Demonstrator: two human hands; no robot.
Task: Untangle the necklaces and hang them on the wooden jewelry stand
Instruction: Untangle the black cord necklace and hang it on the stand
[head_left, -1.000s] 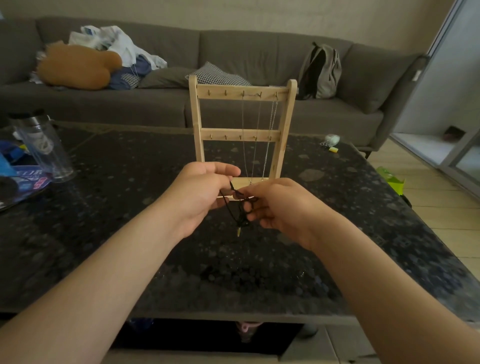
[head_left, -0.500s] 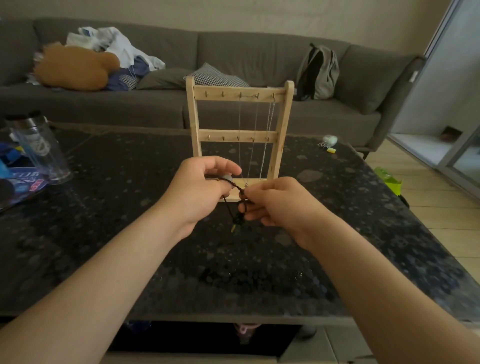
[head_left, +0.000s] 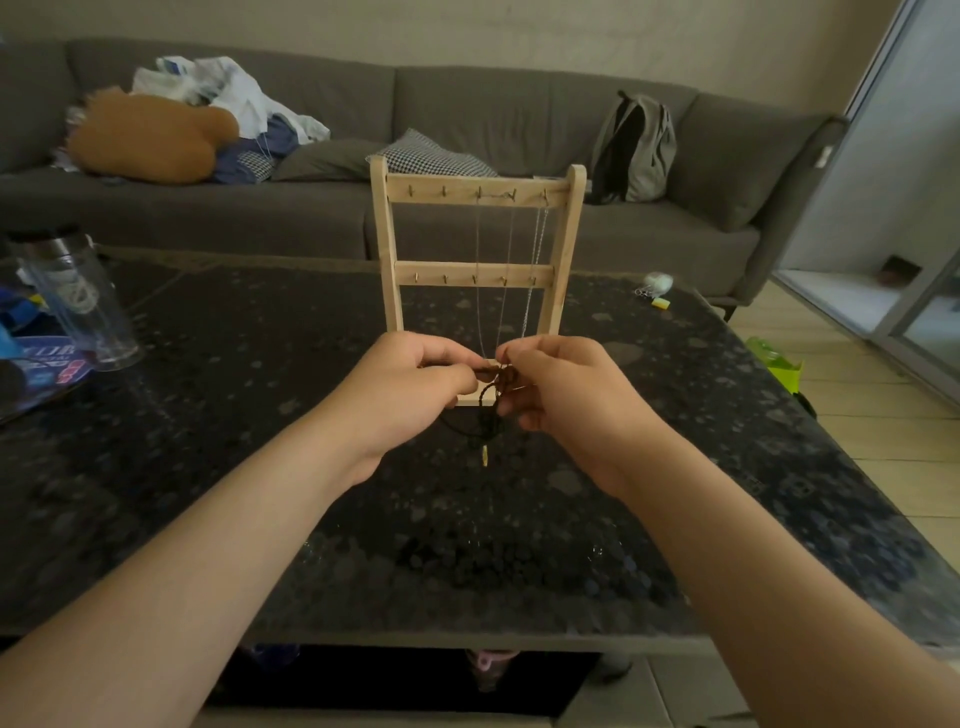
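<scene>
From the head view we see both hands raised over the middle of the dark speckled table (head_left: 208, 415), just in front of the foot of the wooden jewelry stand (head_left: 475, 273). The left hand (head_left: 410, 384) has its fingers curled and pinches one end of a knotted dark cord necklace (head_left: 496, 384). The right hand (head_left: 561, 384) pinches the same tangle from the other side, so the fingertips of the two hands almost meet. Loops of the cord hang below the hands, and a small gold pendant (head_left: 485, 457) dangles at the bottom, above the table.

The stand is upright towards the table's far edge. Thin chains (head_left: 506, 260) hang from hooks on the right half of its top bar, down past the lower bar.

A clear tumbler (head_left: 78, 296) stands near the left edge, and a small white and yellow object (head_left: 655, 286) lies near the far right corner. Behind the table, a grey sofa (head_left: 467, 104) holds a backpack (head_left: 636, 148) and a checked cushion (head_left: 431, 158).
</scene>
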